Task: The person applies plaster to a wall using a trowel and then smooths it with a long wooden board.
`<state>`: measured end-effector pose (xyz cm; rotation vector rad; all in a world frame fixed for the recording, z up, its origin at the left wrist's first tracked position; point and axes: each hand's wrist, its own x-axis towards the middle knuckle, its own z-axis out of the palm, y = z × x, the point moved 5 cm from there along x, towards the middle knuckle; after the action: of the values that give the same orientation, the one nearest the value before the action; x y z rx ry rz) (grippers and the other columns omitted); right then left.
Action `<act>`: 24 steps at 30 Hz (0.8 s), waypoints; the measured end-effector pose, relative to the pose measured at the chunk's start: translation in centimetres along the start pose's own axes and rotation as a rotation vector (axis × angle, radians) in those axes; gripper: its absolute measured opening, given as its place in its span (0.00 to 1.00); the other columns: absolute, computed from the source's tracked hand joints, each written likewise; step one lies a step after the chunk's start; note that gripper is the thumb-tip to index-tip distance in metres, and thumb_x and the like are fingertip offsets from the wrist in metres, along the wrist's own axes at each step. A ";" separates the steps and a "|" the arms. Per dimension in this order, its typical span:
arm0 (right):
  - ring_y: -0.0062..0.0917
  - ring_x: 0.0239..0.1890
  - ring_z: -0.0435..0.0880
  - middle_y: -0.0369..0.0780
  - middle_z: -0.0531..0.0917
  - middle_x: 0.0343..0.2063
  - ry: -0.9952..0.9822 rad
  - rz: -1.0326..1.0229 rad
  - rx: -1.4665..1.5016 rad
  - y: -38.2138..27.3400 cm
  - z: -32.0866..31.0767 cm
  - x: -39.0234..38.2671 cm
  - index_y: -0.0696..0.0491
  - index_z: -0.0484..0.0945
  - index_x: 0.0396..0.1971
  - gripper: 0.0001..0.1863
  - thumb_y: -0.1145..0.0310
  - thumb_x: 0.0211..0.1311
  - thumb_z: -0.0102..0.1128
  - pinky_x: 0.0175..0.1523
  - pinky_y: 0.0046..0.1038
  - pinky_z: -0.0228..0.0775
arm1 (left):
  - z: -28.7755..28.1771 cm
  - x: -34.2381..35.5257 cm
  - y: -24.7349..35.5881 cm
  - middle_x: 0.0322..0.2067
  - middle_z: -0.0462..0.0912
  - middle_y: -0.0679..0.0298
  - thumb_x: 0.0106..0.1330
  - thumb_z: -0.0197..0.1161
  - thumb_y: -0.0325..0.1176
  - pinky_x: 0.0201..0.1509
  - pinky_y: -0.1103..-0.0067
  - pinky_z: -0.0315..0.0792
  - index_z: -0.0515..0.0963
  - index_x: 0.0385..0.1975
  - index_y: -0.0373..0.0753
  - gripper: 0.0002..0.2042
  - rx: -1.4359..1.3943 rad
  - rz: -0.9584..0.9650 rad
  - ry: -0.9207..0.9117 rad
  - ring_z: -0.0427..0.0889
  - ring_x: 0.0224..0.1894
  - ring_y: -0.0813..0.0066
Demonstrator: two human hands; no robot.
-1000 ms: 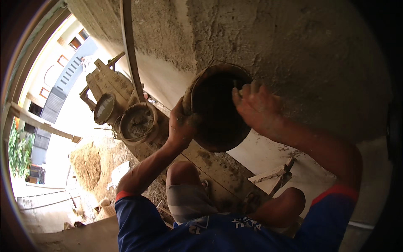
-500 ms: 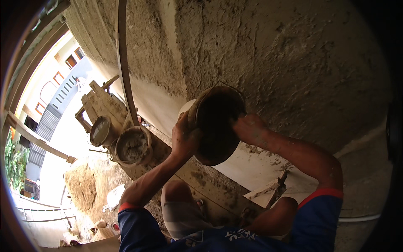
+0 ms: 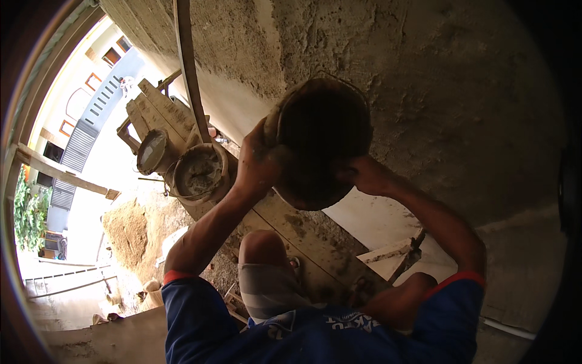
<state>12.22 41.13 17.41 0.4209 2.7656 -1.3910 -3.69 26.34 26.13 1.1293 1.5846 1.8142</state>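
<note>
- The left hand [image 3: 257,164] is clamping its grip on the left rim of a round dark bucket [image 3: 321,142], fingers curling over the edge
- The right hand [image 3: 364,176] is cupping the bucket's lower right side, its grip closing on the wall near the bottom
- The bucket is being held up between both hands against a rough grey plastered wall [image 3: 436,79], its mouth facing the camera; the inside is lying in deep shadow, so I cannot tell what is in it
- Both forearms are reaching up from short blue sleeves [image 3: 200,315] edged with a red band
- Below the bucket, a long wooden plank [image 3: 303,236], dusty and stained with mortar, is running diagonally under the arms
- On the plank's far end two round pails are sitting: the nearer pail [image 3: 200,173] is showing lumpy grey mortar, and the farther pail [image 3: 151,151] is showing a smoother pale fill
- A thin bent strip [image 3: 185,60] is curving down the wall towards the pails
- A bent knee [image 3: 260,249] above grey-striped shorts is showing under the plank
- A heap of brown sand [image 3: 130,233] is lying on the ground far below to the left
</note>
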 end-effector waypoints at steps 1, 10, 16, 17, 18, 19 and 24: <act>0.37 0.48 0.80 0.49 0.81 0.43 -0.002 -0.012 0.001 -1.2 -0.6 0.2 0.56 0.76 0.47 0.17 0.61 0.63 0.52 0.53 0.36 0.70 | -0.9 0.1 0.8 0.43 0.79 0.55 0.49 0.56 0.24 0.50 0.76 0.73 0.68 0.53 0.27 0.26 -0.002 -0.058 0.023 0.79 0.45 0.71; 0.37 0.41 0.84 0.49 0.83 0.34 -0.014 0.065 -0.199 -16.1 -12.1 -1.9 0.58 0.75 0.50 0.22 0.63 0.56 0.61 0.47 0.32 0.74 | -5.2 0.9 6.6 0.47 0.77 0.59 0.51 0.58 0.24 0.49 0.80 0.74 0.65 0.58 0.32 0.29 -0.265 -0.149 0.193 0.77 0.46 0.74; 0.36 0.35 0.84 0.44 0.82 0.33 -0.133 -0.043 -0.272 -27.5 -18.4 -2.3 0.52 0.68 0.48 0.25 0.64 0.50 0.67 0.43 0.33 0.74 | -9.1 -0.2 10.7 0.47 0.77 0.61 0.51 0.57 0.22 0.50 0.79 0.73 0.66 0.57 0.33 0.28 -0.367 -0.215 0.366 0.78 0.47 0.74; 0.36 0.35 0.84 0.44 0.82 0.33 -0.147 -0.043 -0.266 -29.3 -19.3 -2.1 0.52 0.68 0.48 0.25 0.64 0.50 0.67 0.43 0.33 0.74 | -9.9 -0.5 11.2 0.46 0.78 0.61 0.50 0.58 0.21 0.49 0.79 0.74 0.66 0.56 0.32 0.28 -0.380 -0.230 0.420 0.78 0.46 0.73; 0.36 0.34 0.84 0.44 0.82 0.32 -0.212 -0.024 -0.224 -31.0 -20.0 -1.9 0.53 0.70 0.46 0.24 0.63 0.50 0.66 0.43 0.33 0.74 | -10.7 -1.0 11.7 0.45 0.78 0.61 0.49 0.58 0.20 0.49 0.79 0.74 0.67 0.55 0.31 0.27 -0.392 -0.245 0.477 0.79 0.45 0.73; 0.35 0.33 0.83 0.45 0.82 0.31 -0.268 0.002 -0.190 -32.1 -20.5 -1.8 0.53 0.71 0.45 0.22 0.62 0.51 0.65 0.43 0.33 0.74 | -11.2 -1.4 11.8 0.44 0.78 0.61 0.50 0.58 0.21 0.48 0.79 0.74 0.67 0.55 0.31 0.27 -0.363 -0.291 0.490 0.79 0.44 0.73; 0.26 0.28 0.81 0.39 0.81 0.27 -0.132 0.189 -0.033 -29.6 -23.6 1.3 0.54 0.76 0.33 0.12 0.61 0.56 0.61 0.36 0.30 0.73 | -12.6 -2.5 13.6 0.45 0.77 0.61 0.47 0.58 0.23 0.48 0.80 0.74 0.66 0.55 0.32 0.29 -0.322 -0.295 0.552 0.78 0.44 0.74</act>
<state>6.18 43.28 54.69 0.5523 2.5649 -1.2789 -10.48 14.21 38.63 0.2393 1.5490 2.1754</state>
